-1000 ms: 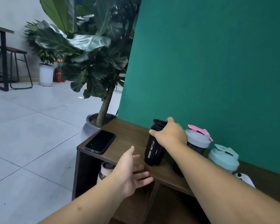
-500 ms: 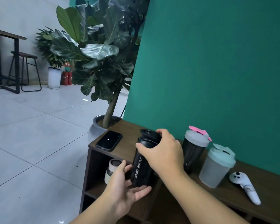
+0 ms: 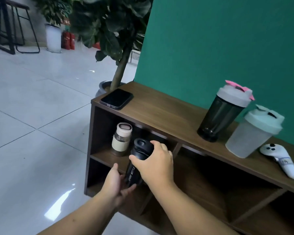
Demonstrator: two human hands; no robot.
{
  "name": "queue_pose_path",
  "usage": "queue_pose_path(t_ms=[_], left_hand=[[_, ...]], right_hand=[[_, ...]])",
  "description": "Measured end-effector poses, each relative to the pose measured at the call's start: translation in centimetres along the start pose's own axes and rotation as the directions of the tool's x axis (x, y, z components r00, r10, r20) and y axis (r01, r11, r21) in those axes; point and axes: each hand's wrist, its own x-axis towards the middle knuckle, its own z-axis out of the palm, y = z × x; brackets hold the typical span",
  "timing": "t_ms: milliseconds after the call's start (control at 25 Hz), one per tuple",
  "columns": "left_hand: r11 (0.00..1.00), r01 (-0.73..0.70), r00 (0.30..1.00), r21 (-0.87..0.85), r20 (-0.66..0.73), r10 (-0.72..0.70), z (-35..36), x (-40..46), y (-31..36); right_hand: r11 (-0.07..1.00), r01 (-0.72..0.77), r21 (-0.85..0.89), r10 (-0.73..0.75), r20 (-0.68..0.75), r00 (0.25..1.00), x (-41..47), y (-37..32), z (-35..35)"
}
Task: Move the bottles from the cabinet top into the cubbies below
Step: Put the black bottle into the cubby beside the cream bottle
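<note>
A black bottle marked SPORT BOTTLE (image 3: 134, 168) is held in front of the upper left cubby of the wooden cabinet (image 3: 168, 109). My right hand (image 3: 157, 164) grips it near the top, and my left hand (image 3: 116, 184) cups its base. Inside that cubby stands a cream bottle with a glass middle (image 3: 121, 139). On the cabinet top at the right stand a dark shaker with a grey lid and pink flap (image 3: 223, 114) and a frosted shaker with a mint lid (image 3: 255, 131).
A black phone (image 3: 116, 98) lies on the cabinet top's left corner. A white controller (image 3: 280, 161) lies at the right end. A potted plant (image 3: 115, 48) stands behind the cabinet's left end, against a green wall. Pale tiled floor spreads to the left.
The black bottle has come off the cabinet top and down in front of the upper left cubby, in my right hand. My left hand has risen under its base.
</note>
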Motion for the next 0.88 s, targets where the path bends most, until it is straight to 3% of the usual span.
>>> queue_pose_path(t_ms=[200,480,880], left_hand=[[0.997,-0.049,0.999,0.067,0.014,0.048,2.0,4.5,1.5],[0.998,0.013,0.994,-0.065,0.11,-0.005,3.6,8.4,1.8],[0.996,0.028,0.987,-0.083,0.159,-0.015,4.5,9.8,1.6]], right_hand=[[1.0,0.01,-0.023,-0.011,-0.041,0.999,4.1,1.4,4.6],[0.99,-0.12,-0.07,0.109,-0.15,0.983,8.3,3.5,8.0],[0.981,-0.155,-0.116,0.151,-0.046,0.988,10.7,4.0,8.7]])
